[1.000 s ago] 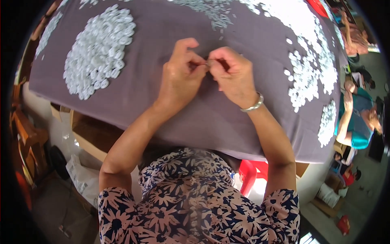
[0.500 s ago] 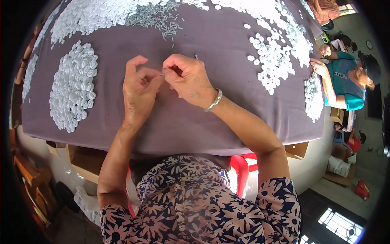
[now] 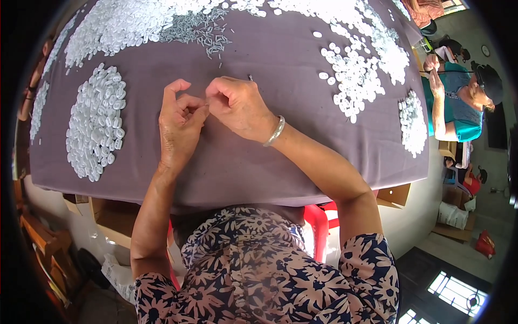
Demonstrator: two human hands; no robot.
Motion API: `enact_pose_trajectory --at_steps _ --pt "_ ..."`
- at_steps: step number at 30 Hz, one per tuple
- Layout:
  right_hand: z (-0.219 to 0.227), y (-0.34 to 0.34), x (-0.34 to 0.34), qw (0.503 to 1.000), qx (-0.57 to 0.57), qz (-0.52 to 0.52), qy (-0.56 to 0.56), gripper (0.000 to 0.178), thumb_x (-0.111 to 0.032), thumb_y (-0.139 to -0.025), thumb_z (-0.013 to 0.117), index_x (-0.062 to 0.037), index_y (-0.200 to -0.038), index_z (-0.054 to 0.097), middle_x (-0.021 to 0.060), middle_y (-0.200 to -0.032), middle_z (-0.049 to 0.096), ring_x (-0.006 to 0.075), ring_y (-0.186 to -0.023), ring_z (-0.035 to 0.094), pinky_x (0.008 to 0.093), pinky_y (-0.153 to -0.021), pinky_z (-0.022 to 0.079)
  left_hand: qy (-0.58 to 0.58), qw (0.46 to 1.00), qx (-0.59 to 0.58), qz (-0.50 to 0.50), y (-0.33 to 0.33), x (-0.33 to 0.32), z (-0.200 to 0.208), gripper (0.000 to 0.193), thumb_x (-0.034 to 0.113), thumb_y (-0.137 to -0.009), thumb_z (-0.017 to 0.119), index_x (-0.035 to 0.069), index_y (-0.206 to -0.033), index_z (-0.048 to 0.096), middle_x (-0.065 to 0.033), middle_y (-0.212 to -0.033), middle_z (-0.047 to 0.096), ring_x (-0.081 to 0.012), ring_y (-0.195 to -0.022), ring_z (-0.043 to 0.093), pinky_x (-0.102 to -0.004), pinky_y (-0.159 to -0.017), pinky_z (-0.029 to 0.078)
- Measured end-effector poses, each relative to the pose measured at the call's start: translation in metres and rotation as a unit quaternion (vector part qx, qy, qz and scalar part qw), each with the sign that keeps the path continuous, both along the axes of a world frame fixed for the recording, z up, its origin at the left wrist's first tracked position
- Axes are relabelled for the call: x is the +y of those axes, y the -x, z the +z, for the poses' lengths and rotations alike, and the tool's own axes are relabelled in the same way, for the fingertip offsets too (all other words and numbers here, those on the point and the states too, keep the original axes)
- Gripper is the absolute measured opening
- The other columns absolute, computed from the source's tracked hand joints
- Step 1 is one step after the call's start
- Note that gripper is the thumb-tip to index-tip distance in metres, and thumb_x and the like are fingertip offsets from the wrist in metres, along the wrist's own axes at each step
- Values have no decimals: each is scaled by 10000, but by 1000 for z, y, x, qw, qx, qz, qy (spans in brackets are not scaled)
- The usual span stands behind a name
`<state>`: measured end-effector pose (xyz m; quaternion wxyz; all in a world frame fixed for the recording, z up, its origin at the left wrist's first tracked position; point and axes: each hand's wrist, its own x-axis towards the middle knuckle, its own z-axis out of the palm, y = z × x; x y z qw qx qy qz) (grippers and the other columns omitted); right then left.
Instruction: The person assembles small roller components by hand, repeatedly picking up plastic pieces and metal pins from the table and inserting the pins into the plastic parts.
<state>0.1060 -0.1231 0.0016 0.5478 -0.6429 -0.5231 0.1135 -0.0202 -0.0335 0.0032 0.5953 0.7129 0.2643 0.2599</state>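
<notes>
My left hand [image 3: 182, 116] and my right hand [image 3: 237, 105] meet over the cloth in front of me. Thumb and fingers of the left are pinched, its index finger bent upward. The right hand, with a silver bangle [image 3: 275, 132] at its wrist, pinches right beside the left fingertips. Whatever lies between the fingers is too small and covered to make out. A tiny grey piece [image 3: 250, 78] rests on the cloth just beyond the right hand. Left of my left hand is a heap of small white oval plastic pieces [image 3: 97, 121].
Across the far side of the purple-grey tablecloth [image 3: 291, 167] spread more white pieces [image 3: 124, 27] and thin grey pins [image 3: 202, 35]. Further white heaps [image 3: 356, 75] lie at right. A co-worker in teal [image 3: 458, 102] sits beyond the right edge. Cardboard boxes [image 3: 110, 216] stand below the table.
Both hands stay close together, and the tiny pale piece glimpsed between the fingertips no longer shows. The view has shifted slightly. The co-worker's hands have come together, away from the table.
</notes>
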Motion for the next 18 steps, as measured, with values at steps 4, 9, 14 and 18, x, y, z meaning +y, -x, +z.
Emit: enact_pose_trajectory --at_steps 4,9,14,18 --pt "11 -9 -9 994 69 32 83 62 -24 -809 600 -38 -861 568 29 -711 601 81 -600 569 247 -492 472 12 1000 -10 -6 -1 1 -1 455 -54 -822 626 3 -1202 383 -29 -772 627 -50 -647 522 -189 -581 433" --pt "40 -62 -45 984 83 -34 157 86 -58 -856 615 -65 -942 622 1 -740 627 55 -623 585 218 -470 466 -9 1000 -3 -3 1 1 0 423 -14 -816 663 9 -1168 431 -23 -757 642 -46 -656 531 -193 -604 446" --pt "44 -131 -109 921 -313 -142 185 123 12 -804 629 -11 -924 642 88 -788 652 189 -649 617 295 -602 494 -6 1000 6 -5 0 -1 3 400 19 -814 674 20 -1150 457 -29 -773 657 -59 -685 563 -214 -639 464" --pt "39 -136 -126 897 -369 -129 209 147 -1 -776 662 -27 -920 651 79 -787 619 240 -724 612 332 -637 495 3 1000 20 -6 1 -1 5 400 29 -812 674 21 -1151 460 -32 -787 661 -75 -715 584 -227 -669 474"
